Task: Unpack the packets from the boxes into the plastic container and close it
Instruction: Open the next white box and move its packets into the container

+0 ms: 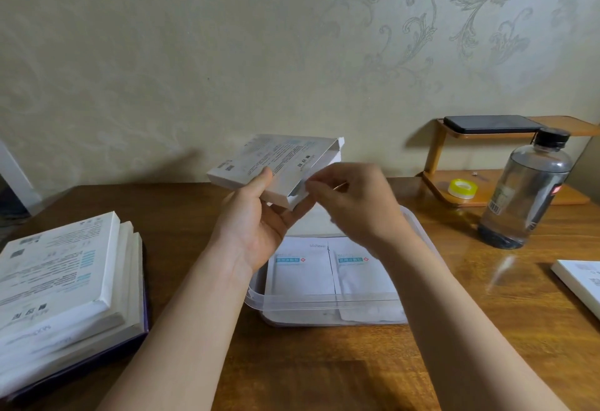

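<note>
Wooden table (487,329) | opened box (276,163) gripped by left hand (259,225) | packet (304,184) pinched by right hand (354,202) | best drawn straight out over plastic container (324,301)

Packets (331,269) lie in the container (324,308); box stack (65,284) to its left, bottle (522,196) right, shelf (487,180) behind

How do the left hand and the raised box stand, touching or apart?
Touching. In the head view the left hand grips the raised box, thumb on top, fingers underneath.
</note>
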Demonstrator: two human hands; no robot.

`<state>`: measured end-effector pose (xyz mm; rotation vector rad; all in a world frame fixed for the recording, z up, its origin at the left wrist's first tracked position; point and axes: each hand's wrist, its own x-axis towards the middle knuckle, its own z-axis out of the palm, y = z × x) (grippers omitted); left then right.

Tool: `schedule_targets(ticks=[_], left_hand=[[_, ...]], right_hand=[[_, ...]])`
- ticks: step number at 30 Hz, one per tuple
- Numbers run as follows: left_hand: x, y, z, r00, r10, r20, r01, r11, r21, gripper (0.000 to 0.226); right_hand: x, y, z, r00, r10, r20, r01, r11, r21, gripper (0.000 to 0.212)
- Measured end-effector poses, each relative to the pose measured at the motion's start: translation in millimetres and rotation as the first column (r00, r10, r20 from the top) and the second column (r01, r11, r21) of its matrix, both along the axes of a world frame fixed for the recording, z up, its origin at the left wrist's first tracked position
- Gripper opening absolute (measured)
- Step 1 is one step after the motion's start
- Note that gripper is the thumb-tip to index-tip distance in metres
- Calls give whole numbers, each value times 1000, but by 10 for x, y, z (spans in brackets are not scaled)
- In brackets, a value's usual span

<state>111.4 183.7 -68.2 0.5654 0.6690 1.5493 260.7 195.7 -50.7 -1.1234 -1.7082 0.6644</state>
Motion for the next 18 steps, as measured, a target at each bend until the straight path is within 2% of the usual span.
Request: schedule_targets(ticks=[3, 6, 11, 14, 18], left_hand=[[9, -5, 8, 999, 41, -30, -40, 999, 15, 34], [35, -8, 20, 995, 75, -63, -74, 997, 18, 32], [97, -34, 28, 991, 116, -64, -115, 993, 20, 26], [120, -44, 30, 992, 111, -52, -109, 993, 32, 28], [87, -53, 59, 998, 57, -29, -55, 997, 53, 27]], right_hand=[[-25, -30, 1, 969, 131, -208, -177, 960, -218, 9], [15, -22, 2, 957, 189, -219, -240, 941, -238, 7], [-92, -49, -47, 993, 108, -35, -112, 987, -116, 13], [-172, -82, -56, 998, 28, -54, -31, 997, -68, 17], [-182, -76, -48, 994, -95, -55, 94, 995, -20, 8]])
